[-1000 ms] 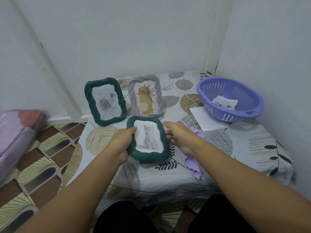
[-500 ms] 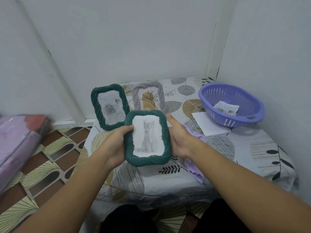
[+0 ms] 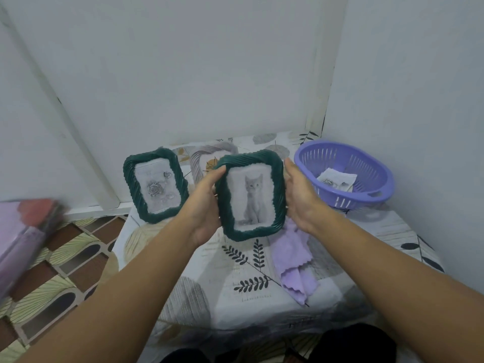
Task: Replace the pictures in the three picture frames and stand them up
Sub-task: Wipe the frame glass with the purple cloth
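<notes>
A dark green frame with a grey cat picture (image 3: 251, 196) is held upright above the table, facing me. My left hand (image 3: 205, 205) grips its left edge, thumb on the front rim. My right hand (image 3: 300, 199) holds its right edge with the fingers behind it. A second dark green frame with a rose picture (image 3: 155, 186) stands at the back left of the table. A grey frame (image 3: 203, 161) with a leaf picture stands behind the held frame and is mostly hidden by it.
A purple basket (image 3: 366, 197) with loose pictures (image 3: 337, 179) inside sits at the back right by the wall. A lilac cloth (image 3: 294, 258) lies on the patterned tablecloth (image 3: 235, 292) under my right wrist. A blurred pink-purple object (image 3: 23, 231) is at the far left.
Both hands have lifted the cat frame off the table and raised it upright; it now covers most of the grey frame.
</notes>
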`<state>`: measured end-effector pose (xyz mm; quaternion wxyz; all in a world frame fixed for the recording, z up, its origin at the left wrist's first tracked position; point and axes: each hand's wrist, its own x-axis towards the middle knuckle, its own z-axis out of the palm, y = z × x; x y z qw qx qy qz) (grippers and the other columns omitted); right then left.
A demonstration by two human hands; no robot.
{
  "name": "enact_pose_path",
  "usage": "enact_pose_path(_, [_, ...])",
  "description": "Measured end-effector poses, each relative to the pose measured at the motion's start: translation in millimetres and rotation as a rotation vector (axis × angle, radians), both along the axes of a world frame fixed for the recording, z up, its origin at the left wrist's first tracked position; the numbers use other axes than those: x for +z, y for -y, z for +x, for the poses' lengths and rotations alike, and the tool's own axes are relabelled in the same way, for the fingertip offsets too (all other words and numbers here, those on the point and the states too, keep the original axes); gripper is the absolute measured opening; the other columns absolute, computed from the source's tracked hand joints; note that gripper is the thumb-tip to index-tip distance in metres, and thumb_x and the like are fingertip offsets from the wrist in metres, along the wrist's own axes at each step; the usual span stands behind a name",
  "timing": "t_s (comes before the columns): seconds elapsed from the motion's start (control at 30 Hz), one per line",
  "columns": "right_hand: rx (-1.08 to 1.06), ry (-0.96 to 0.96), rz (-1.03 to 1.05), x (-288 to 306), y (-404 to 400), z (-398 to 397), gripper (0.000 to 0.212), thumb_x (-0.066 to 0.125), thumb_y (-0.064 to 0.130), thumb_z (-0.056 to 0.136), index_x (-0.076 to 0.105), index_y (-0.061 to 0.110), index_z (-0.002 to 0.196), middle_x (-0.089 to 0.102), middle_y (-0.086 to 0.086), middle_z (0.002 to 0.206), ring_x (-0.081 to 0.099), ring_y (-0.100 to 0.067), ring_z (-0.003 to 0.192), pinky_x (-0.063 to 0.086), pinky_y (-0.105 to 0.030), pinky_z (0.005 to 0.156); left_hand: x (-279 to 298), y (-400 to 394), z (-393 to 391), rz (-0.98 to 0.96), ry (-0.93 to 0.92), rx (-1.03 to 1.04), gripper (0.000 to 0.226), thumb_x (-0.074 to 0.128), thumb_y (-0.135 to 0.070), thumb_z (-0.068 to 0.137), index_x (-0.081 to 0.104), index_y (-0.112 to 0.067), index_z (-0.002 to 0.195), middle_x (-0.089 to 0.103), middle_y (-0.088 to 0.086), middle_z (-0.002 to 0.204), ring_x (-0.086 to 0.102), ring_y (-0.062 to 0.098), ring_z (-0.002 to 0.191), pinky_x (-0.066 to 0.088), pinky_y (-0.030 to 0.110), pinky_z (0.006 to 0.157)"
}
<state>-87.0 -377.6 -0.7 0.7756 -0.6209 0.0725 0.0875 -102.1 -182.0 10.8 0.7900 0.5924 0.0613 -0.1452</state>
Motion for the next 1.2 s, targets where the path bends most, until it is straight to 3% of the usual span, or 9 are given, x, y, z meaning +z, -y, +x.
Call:
enact_pose_path(0.13, [-0.08,0.003,0.001,11,25,24,0.067,0.027,0.065,0.103,0.073,0.017,0.113,0.079,-0.004,0.101,0.076,-0.013,0.082,0.055,-0.026,0.061,18,36,28,-0.003,0.029,-0.027,0.054,0.052,-0.065,0.094,0.071,-0.026,0.126,0.075,-0.003,0.12,0.068,0.02,0.117,0.051,0.046,0.102])
enact_pose_path(0.27, [-0.11,0.023,-0.009,11,42,58,0.068,0.03,0.067,0.101,0.072,0.019,0.123,0.077,-0.003,0.11,0.072,-0.021,0.105,0.054,-0.033,0.076,28,66,56,-0.016,0.027,-0.045,0.053,0.045,-0.066,0.097,0.075,-0.025,0.112,0.079,-0.002,0.105,0.077,0.016,0.09,0.055,0.04,0.088])
enact_pose_path(0.4, [-0.166,-0.011,-0.004,5,48,89,0.067,0.037,0.07,0.098,0.074,0.018,0.118,0.078,-0.006,0.108,0.073,-0.026,0.102,0.056,-0.034,0.076,20,81,87,-0.009,0.038,-0.024,0.06,0.048,-0.07,0.093,0.074,-0.023,0.121,0.077,0.002,0.113,0.073,0.024,0.108,0.053,0.043,0.097])
enact_pose_path(0.53, [-0.202,-0.042,-0.06,-9,48,111,0.067,0.045,0.075,0.086,0.074,0.024,0.117,0.076,-0.002,0.112,0.071,-0.027,0.107,0.054,-0.045,0.098,1,85,110,-0.042,0.036,0.015,0.062,0.049,-0.07,0.092,0.072,-0.022,0.124,0.076,0.004,0.116,0.071,0.027,0.111,0.051,0.046,0.102])
enact_pose_path(0.63, [-0.297,-0.026,-0.209,-17,47,116,0.062,0.039,0.069,0.083,0.072,0.025,0.111,0.073,0.001,0.112,0.066,-0.026,0.107,0.051,-0.048,0.101,-13,86,118,-0.07,0.017,0.02,0.063,0.054,-0.07,0.089,0.072,-0.021,0.125,0.075,0.006,0.118,0.071,0.029,0.112,0.049,0.049,0.106])
enact_pose_path(0.77, [-0.359,0.094,-0.466,-13,41,106,0.039,0.032,0.039,0.103,0.061,0.014,0.112,0.063,-0.003,0.104,0.058,-0.029,0.106,0.045,-0.042,0.093,-20,87,123,-0.047,0.014,0.009,0.061,0.053,-0.066,0.091,0.073,-0.019,0.125,0.076,0.006,0.116,0.072,0.027,0.11,0.051,0.045,0.103])
enact_pose_path(0.87, [-0.329,0.164,-0.563,-15,41,103,0.03,0.034,0.033,0.106,0.056,0.017,0.118,0.062,-0.001,0.105,0.057,-0.028,0.107,0.042,-0.04,0.089,-22,87,126,-0.034,0.019,0.004,0.058,0.054,-0.065,0.092,0.074,-0.02,0.123,0.076,0.007,0.117,0.071,0.028,0.111,0.049,0.048,0.106])
enact_pose_path(1.03, [-0.255,0.293,-0.729,-19,45,105,0.06,0.044,0.026,0.105,0.021,0.024,0.16,0.042,-0.004,0.156,0.043,-0.026,0.139,0.036,-0.037,0.105,-20,89,128,-0.007,0.017,-0.015,0.051,0.052,-0.062,0.094,0.076,-0.021,0.114,0.077,0.007,0.111,0.073,0.027,0.105,0.054,0.044,0.099])
enact_pose_path(1.2, [-0.2,0.403,-0.964,-27,47,107,0.062,0.041,0.021,0.106,0.012,0.027,0.161,0.045,-0.013,0.144,0.048,-0.03,0.126,0.04,-0.039,0.092,-26,90,134,-0.004,-0.002,-0.007,0.057,0.052,-0.065,0.091,0.076,-0.021,0.119,0.076,0.008,0.116,0.071,0.03,0.11,0.048,0.052,0.108])
